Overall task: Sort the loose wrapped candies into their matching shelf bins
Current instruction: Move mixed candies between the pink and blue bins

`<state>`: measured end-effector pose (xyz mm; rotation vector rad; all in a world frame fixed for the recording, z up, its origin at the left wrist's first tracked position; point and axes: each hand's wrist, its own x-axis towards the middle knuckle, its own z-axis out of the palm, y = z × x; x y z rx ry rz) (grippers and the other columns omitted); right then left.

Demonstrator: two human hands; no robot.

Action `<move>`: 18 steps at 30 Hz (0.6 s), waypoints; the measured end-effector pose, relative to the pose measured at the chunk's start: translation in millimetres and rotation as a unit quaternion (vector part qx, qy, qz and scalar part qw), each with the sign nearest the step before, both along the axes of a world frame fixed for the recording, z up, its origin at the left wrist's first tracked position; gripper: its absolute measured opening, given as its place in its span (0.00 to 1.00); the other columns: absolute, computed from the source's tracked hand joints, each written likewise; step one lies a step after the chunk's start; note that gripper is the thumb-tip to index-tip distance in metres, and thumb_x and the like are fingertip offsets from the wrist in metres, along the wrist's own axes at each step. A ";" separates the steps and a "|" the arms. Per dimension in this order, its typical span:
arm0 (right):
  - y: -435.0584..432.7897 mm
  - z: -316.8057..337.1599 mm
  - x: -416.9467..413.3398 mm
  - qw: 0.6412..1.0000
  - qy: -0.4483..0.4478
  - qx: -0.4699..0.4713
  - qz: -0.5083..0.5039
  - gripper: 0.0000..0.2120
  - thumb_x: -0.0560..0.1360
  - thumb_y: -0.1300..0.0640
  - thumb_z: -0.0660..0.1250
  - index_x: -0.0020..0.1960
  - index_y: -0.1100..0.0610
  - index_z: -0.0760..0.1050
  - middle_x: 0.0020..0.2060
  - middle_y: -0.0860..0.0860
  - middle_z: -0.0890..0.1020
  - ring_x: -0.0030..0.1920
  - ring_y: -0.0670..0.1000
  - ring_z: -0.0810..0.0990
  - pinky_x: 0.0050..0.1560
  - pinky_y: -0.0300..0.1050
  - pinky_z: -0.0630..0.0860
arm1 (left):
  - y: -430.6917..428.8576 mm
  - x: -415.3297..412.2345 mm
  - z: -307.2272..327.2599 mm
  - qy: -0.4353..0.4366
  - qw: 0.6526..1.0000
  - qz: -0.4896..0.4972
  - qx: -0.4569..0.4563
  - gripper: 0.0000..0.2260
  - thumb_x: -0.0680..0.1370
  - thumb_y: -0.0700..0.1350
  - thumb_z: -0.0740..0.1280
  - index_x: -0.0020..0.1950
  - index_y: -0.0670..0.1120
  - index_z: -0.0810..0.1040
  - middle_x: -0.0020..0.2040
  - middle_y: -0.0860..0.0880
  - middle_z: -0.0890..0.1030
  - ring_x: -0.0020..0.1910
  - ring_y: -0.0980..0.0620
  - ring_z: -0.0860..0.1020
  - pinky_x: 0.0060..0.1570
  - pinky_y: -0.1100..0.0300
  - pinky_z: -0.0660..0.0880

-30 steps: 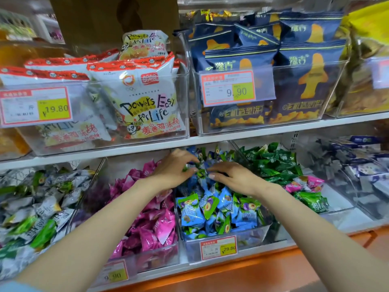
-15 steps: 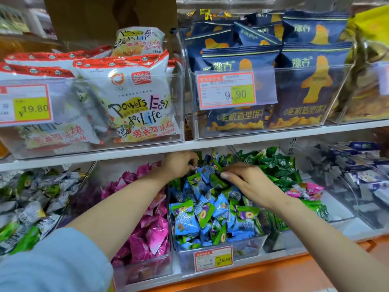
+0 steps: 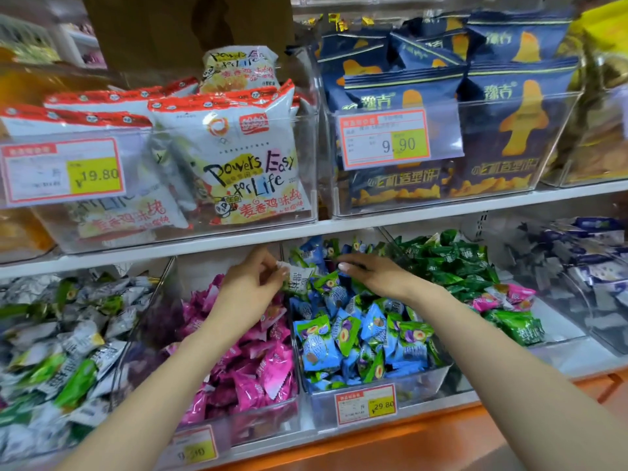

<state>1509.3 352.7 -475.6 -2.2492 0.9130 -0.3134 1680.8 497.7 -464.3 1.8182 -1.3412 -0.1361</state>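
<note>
Head view showed the left hand (image 3: pixel 253 283) pinching a silver-white wrapped candy (image 3: pixel 300 278) between thumb and fingertips at the blue candy bin (image 3: pixel 373 399)'s left edge, forearm stretched forward. Beside it, the right hand (image 3: pixel 377 277) lay palm-down, fingers loosely spread on the blue candies (image 3: pixel 343 334), gripping nothing.

On the upper shelf (image 3: pixel 441 217), a clear bin (image 3: pixel 306 164) held white snack bags (image 3: pixel 234 154) with red tops; its front carried a price tag (image 3: pixel 63 171) reading 19.80. Just beside it toward the shelf's right end, another clear bin (image 3: pixel 557 137) held navy snack bags (image 3: pixel 520 107), tagged 9.90 (image 3: pixel 385 139). A brown cardboard box (image 3: pixel 163 28) stood behind.
</note>
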 end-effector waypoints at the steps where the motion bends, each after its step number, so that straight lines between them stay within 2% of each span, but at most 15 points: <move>1: 1.5 0.3 0.5 1.000 0.016 0.009 0.004 0.22 0.80 0.45 0.55 0.70 0.51 0.68 0.71 0.51 0.69 0.69 0.53 0.67 0.66 0.44 0.64 | 5.2 0.2 -1.8 0.006 1.000 -0.004 -0.011 0.09 0.76 0.44 0.67 0.40 0.49 0.69 0.36 0.49 0.78 0.36 0.52 0.76 0.36 0.61 0.67; 3: 4.0 1.6 0.0 0.999 0.052 0.000 0.010 0.21 0.80 0.44 0.56 0.68 0.51 0.71 0.69 0.50 0.71 0.68 0.52 0.69 0.67 0.45 0.65 | 10.1 2.7 -5.1 0.015 0.999 -0.008 -0.027 0.07 0.76 0.42 0.67 0.42 0.48 0.69 0.35 0.48 0.78 0.35 0.53 0.75 0.34 0.65 0.68; 5: 6.9 3.7 -1.5 0.996 0.085 -0.017 0.020 0.21 0.79 0.42 0.57 0.66 0.50 0.72 0.68 0.49 0.72 0.67 0.51 0.70 0.67 0.43 0.65 | 11.3 6.3 -5.8 0.042 0.999 -0.008 -0.030 0.06 0.77 0.42 0.67 0.44 0.47 0.70 0.37 0.47 0.79 0.36 0.52 0.77 0.38 0.67 0.70; 7: 12.2 7.9 -5.6 0.993 0.115 -0.025 0.032 0.21 0.78 0.41 0.57 0.67 0.49 0.72 0.69 0.47 0.71 0.68 0.50 0.69 0.64 0.38 0.63 | 9.7 6.2 -4.3 0.070 0.997 -0.005 -0.035 0.05 0.77 0.42 0.66 0.44 0.48 0.71 0.38 0.51 0.78 0.35 0.55 0.77 0.41 0.61 0.75; 9: 16.4 10.0 -8.5 0.986 0.151 -0.045 0.046 0.23 0.78 0.41 0.56 0.68 0.50 0.71 0.69 0.48 0.70 0.69 0.50 0.68 0.64 0.39 0.63 | 7.3 5.6 -3.0 0.106 0.993 -0.008 -0.048 0.08 0.77 0.41 0.67 0.41 0.51 0.70 0.38 0.55 0.77 0.30 0.57 0.78 0.41 0.56 0.78; 11: 21.4 11.1 -10.9 0.984 0.160 -0.055 0.048 0.23 0.78 0.42 0.56 0.69 0.51 0.70 0.70 0.49 0.69 0.69 0.51 0.68 0.65 0.40 0.63 | 3.0 5.7 -3.1 0.130 0.990 -0.009 -0.057 0.11 0.76 0.40 0.67 0.40 0.54 0.70 0.38 0.55 0.77 0.33 0.53 0.79 0.44 0.51 0.79; 14: 23.2 10.5 -12.2 0.997 0.071 -0.040 0.006 0.18 0.79 0.46 0.59 0.65 0.53 0.75 0.66 0.51 0.75 0.65 0.49 0.72 0.57 0.36 0.67 | -5.2 3.4 -4.5 0.149 0.988 -0.008 -0.048 0.08 0.76 0.41 0.67 0.41 0.52 0.70 0.39 0.51 0.79 0.40 0.47 0.79 0.48 0.46 0.78; 16: 18.0 7.9 -9.3 0.998 -0.016 -0.043 -0.045 0.12 0.79 0.51 0.62 0.58 0.53 0.79 0.58 0.51 0.80 0.59 0.49 0.77 0.53 0.37 0.69 | -9.3 1.4 -5.6 0.138 0.990 -0.001 -0.038 0.04 0.77 0.43 0.66 0.46 0.47 0.71 0.43 0.47 0.79 0.43 0.45 0.79 0.49 0.51 0.77; 18: 5.3 3.1 -2.6 0.992 -0.045 -0.075 -0.089 0.08 0.78 0.55 0.63 0.55 0.52 0.80 0.54 0.51 0.82 0.56 0.51 0.78 0.56 0.43 0.73 | -9.9 0.4 -6.2 0.125 0.992 0.012 -0.029 0.04 0.77 0.44 0.65 0.49 0.46 0.71 0.45 0.47 0.80 0.40 0.47 0.80 0.43 0.56 0.76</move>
